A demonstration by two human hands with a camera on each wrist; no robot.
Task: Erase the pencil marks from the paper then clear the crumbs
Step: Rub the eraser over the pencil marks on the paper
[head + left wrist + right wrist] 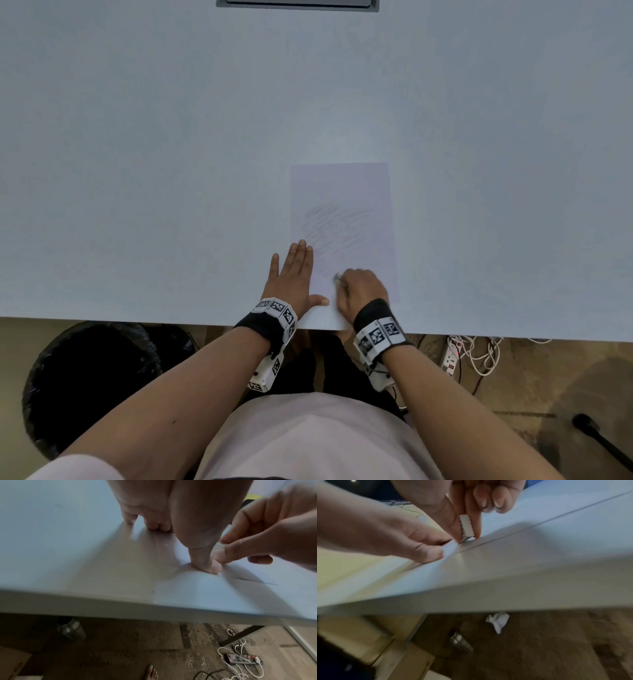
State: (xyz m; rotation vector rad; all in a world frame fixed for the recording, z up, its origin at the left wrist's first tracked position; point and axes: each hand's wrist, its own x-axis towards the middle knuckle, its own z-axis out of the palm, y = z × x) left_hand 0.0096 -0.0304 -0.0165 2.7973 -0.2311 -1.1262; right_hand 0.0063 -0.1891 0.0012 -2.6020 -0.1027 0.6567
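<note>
Nearest us, our right hand point(363, 291) pinches the eraser point(467, 527) upright on the paper point(342, 185); our left hand point(294, 274) lies flat, fingers straight, pinning its left edge (keep it there). Beyond, the pencil marks point(335, 222) remain: we should rub in short, light strokes toward them.

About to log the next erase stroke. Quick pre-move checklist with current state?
1. Eraser gripped: ok, right hand pinches it between thumb and finger.
2. Eraser tip on the paper: ok, its lower end meets the sheet in the right wrist view.
3. Paper pinned: ok, left hand lies flat across its left edge.
4. Pencil marks left: not ok, the grey scribble shows mid-sheet, beyond the eraser.
5. Crumbs: cannot tell, too small to see.
6. Sheet on the table: ok, near edge at the table's front.
</note>
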